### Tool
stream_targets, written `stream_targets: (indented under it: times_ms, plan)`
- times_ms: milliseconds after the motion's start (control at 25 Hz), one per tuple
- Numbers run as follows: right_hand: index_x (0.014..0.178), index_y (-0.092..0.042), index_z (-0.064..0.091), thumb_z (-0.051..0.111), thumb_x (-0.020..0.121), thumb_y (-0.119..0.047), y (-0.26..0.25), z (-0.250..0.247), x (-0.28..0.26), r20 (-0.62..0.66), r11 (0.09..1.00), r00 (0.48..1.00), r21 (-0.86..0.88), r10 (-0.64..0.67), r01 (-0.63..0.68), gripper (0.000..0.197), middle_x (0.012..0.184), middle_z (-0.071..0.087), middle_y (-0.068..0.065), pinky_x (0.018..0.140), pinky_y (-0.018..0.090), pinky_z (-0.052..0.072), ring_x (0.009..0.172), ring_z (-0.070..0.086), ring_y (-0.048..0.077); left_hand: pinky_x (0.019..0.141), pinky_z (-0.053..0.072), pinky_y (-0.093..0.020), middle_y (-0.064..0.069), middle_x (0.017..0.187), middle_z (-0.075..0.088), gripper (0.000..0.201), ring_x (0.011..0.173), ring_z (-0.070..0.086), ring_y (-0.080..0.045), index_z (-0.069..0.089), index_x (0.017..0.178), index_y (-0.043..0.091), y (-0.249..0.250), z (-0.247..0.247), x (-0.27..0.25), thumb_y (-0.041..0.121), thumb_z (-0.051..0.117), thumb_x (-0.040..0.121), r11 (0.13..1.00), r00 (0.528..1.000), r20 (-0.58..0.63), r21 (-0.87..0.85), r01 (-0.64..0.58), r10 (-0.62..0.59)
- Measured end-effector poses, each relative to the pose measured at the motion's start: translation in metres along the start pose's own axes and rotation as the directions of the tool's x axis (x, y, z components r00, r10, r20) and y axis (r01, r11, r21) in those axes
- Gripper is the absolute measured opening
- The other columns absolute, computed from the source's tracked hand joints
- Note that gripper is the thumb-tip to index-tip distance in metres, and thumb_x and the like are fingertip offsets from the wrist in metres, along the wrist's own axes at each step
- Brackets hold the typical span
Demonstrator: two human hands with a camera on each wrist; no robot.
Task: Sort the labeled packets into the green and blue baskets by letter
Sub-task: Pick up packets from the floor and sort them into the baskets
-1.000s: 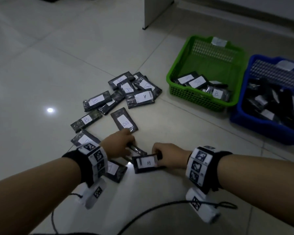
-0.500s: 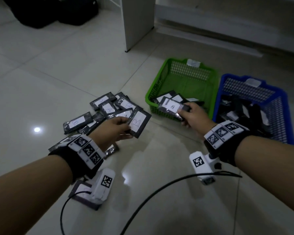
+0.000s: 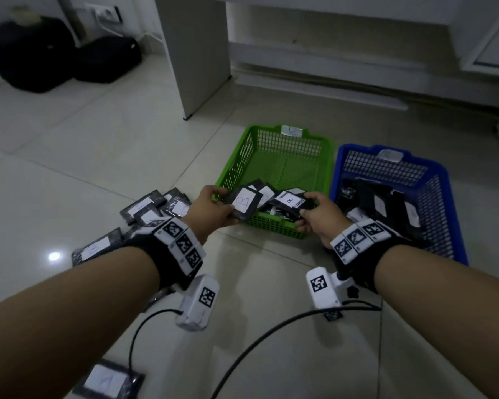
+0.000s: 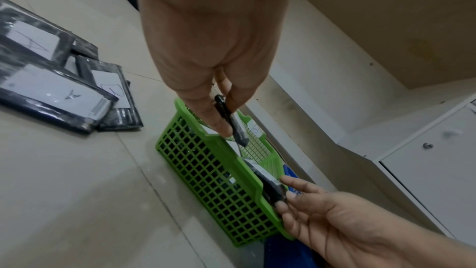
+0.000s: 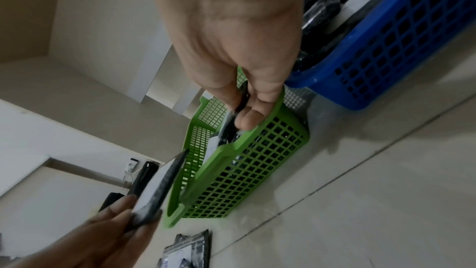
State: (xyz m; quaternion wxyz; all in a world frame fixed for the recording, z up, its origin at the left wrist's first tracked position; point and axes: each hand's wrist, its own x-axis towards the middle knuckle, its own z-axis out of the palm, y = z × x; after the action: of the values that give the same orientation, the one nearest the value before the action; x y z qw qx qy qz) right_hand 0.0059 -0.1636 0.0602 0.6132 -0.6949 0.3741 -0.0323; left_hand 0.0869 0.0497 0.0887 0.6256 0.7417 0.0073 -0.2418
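- Hands over the green basket: a second ago both were down among the loose packets on the tiled floor; now each has carried one packet to the basket's near rim.
- Left hand pinches a black packet by its edge, thumb on one face and fingers beneath, its white label reading "B" in pen.
- Right hand pinches a second packet the same way, thumb on top; its label also reads "B", seen turned on its side.
- Neither packet is released yet; both hang just above the packets already lying in the green basket, so two more B's appear about to be sorted.
- Green basket's far rim carries a white tag; the left wrist view shows a pen mark on it, too small to read.
- Blue basket, touching the green one's right side, holds a fuller heap and its own tag, unreadable.
- Floor packets in the left wrist view show "A" and "B".
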Motion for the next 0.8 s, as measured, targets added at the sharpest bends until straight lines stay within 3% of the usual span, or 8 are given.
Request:
stream_targets:
  times_ms: [120, 200, 320, 400, 440, 560, 680, 800]
  plan:
    - [0.126, -0.014, 0.052, 0.055, 0.084, 0.013, 0.011, 0.006, 0.004, -0.054, 1.0, 0.998, 0.022, -0.012, 0.013, 0.051, 0.113, 0.058, 0.016, 0.068, 0.041, 0.06, 0.071, 0.066, 0.023, 0.087, 0.056, -0.043, -0.018, 0.103, 0.066, 0.028, 0.093, 0.067, -0.031, 0.057, 0.099, 0.016, -0.007, 0.015, 0.02, 0.008, 0.068, 0.074, 0.993, 0.998, -0.043, 0.113, -0.037, 0.042]
    - [0.121, -0.016, 0.059, 0.057, 0.081, 0.005, 0.022, 0.011, 0.001, -0.078, 0.993, 0.994, -0.093, -0.083, 0.076, 0.046, 0.121, 0.058, 0.016, 0.083, 0.046, 0.058, 0.084, 0.068, 0.028, 0.094, 0.051, -0.038, -0.014, 0.118, 0.065, 0.04, 0.099, 0.064, -0.024, 0.059, 0.119, 0.013, -0.01, 0.023, 0.029, 0.011, 0.066, 0.081, 0.975, 0.997, 0.04, 0.211, -0.074, 0.067]
    - [0.12, -0.017, 0.064, 0.054, 0.082, -0.001, 0.024, 0.018, -0.016, -0.083, 0.934, 0.979, -0.326, -0.184, 0.148, 0.042, 0.131, 0.046, 0.013, 0.105, 0.03, 0.044, 0.102, 0.059, 0.025, 0.103, 0.045, -0.035, -0.004, 0.129, 0.059, 0.049, 0.112, 0.058, -0.021, 0.051, 0.136, 0.019, -0.008, 0.024, 0.033, 0.021, 0.061, 0.087, 0.843, 0.98, 0.169, 0.508, -0.176, 0.103]
    - [0.115, -0.013, 0.065, 0.053, 0.085, 0.002, 0.018, 0.027, -0.034, -0.079, 0.889, 0.954, -0.391, -0.29, 0.238, 0.036, 0.126, 0.038, 0.008, 0.097, 0.009, 0.033, 0.098, 0.051, 0.016, 0.096, 0.047, -0.029, -0.004, 0.126, 0.06, 0.042, 0.107, 0.06, -0.021, 0.059, 0.129, 0.02, -0.006, 0.01, 0.03, 0.022, 0.062, 0.087, 0.759, 0.966, 0.199, 0.601, -0.252, 0.164]
    - [0.109, -0.013, 0.067, 0.053, 0.084, 0.004, 0.013, 0.035, -0.044, -0.066, 0.867, 0.933, -0.398, -0.353, 0.299, 0.033, 0.121, 0.037, 0.006, 0.092, 0.007, 0.033, 0.094, 0.049, 0.014, 0.087, 0.049, -0.027, -0.005, 0.12, 0.062, 0.037, 0.099, 0.062, -0.02, 0.063, 0.124, 0.019, -0.007, -0.003, 0.028, 0.019, 0.062, 0.087, 0.749, 0.963, 0.189, 0.605, -0.268, 0.192]
    - [0.095, -0.015, 0.068, 0.054, 0.081, 0.004, 0.007, 0.073, -0.07, 0.102, 0.794, 0.887, -0.409, -0.451, 0.45, 0.027, 0.107, 0.044, 0.002, 0.085, 0.012, 0.037, 0.087, 0.049, 0.012, 0.065, 0.05, -0.02, -0.004, 0.095, 0.066, 0.022, 0.072, 0.059, -0.014, 0.069, 0.104, 0.023, -0.017, -0.062, 0.005, 0.012, 0.058, 0.089, 0.831, 0.983, 0.088, 0.525, -0.183, 0.161]
    - [0.09, -0.015, 0.071, 0.053, 0.082, 0.001, 0.016, 0.128, -0.085, 0.302, 0.809, 0.874, -0.349, -0.38, 0.472, 0.026, 0.099, 0.06, 0.0, 0.081, 0.021, 0.045, 0.086, 0.057, 0.013, 0.064, 0.046, -0.007, 0.007, 0.089, 0.068, 0.018, 0.073, 0.061, 0.001, 0.068, 0.092, 0.025, -0.039, -0.134, -0.031, 0.01, 0.059, 0.089, 0.83, 0.991, -0.015, 0.549, -0.103, 0.133]
    - [0.098, -0.017, 0.072, 0.053, 0.087, -0.006, 0.028, 0.183, -0.1, 0.437, 0.825, 0.86, -0.359, -0.265, 0.437, 0.025, 0.109, 0.067, 0.0, 0.087, 0.02, 0.048, 0.1, 0.062, 0.014, 0.074, 0.042, -0.017, 0.008, 0.096, 0.068, 0.017, 0.085, 0.061, -0.006, 0.07, 0.095, 0.024, -0.065, -0.193, -0.062, 0.012, 0.062, 0.085, 0.724, 0.98, -0.135, 0.689, -0.011, 0.143]
